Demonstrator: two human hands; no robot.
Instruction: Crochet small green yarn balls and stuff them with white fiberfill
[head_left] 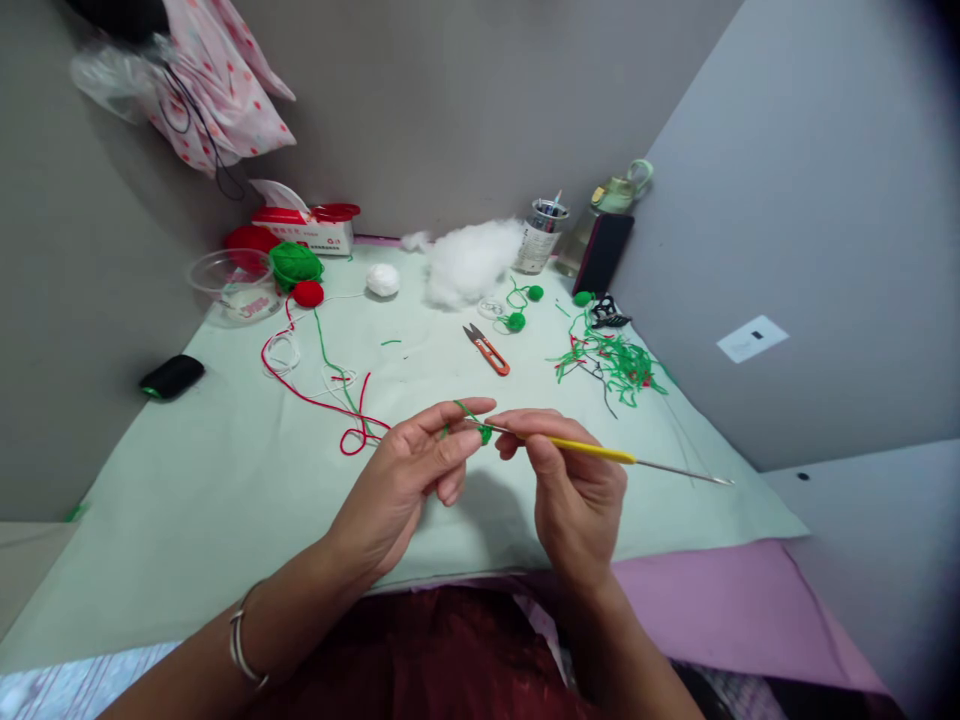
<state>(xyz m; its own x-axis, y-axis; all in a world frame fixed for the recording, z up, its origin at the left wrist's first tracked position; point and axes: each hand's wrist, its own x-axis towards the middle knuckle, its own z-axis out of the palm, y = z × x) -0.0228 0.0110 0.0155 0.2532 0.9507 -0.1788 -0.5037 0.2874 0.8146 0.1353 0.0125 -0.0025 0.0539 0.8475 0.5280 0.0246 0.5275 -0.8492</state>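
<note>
With the orange-handled snips taken as the landmark, a black spool is located far to the left. A green yarn ball, a red yarn ball and a white yarn ball are positioned to the left and farther back. A red strand is laid left of the snips, its near run looped close to the left hand; if that loop is caught by the wrist, the red ball could be dragged. The small green piece is located directly on the near side of the snips, pinched at the left thumb and fingertips, with a green strand passed by the extended index finger. If the pinch is loosened, stitches could be slipped or tension lost. A yellow-gripped hook is held nearly level in the right hand, to the right and nearer; its grip is pinched by thumb and fingers, the fingers bunched together. If the shaft is twisted, yarn could be split. A tangle of green clippings is spread right of the snips, where the rear tip could be snagged by a wide swing.
</note>
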